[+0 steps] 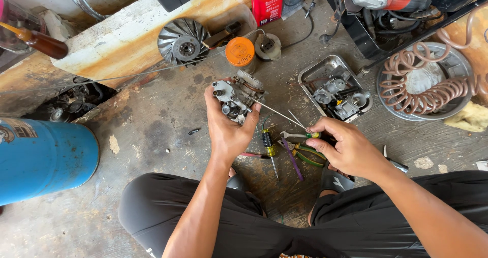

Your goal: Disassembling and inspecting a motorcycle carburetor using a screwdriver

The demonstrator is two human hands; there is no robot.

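The left hand holds a grey metal carburettor above the concrete floor, fingers wrapped around its body. The right hand pinches a thin steel-shafted screwdriver, its tip touching the carburettor.

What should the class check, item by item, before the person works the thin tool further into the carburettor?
1. Left hand has a firm grip on the carburettor: ok.
2. Right hand holds the thin screwdriver: ok.
3. Tip seated in the right spot: cannot tell.
4. Spare tools within reach on the floor: ok.
5. Parts tray close by: ok.
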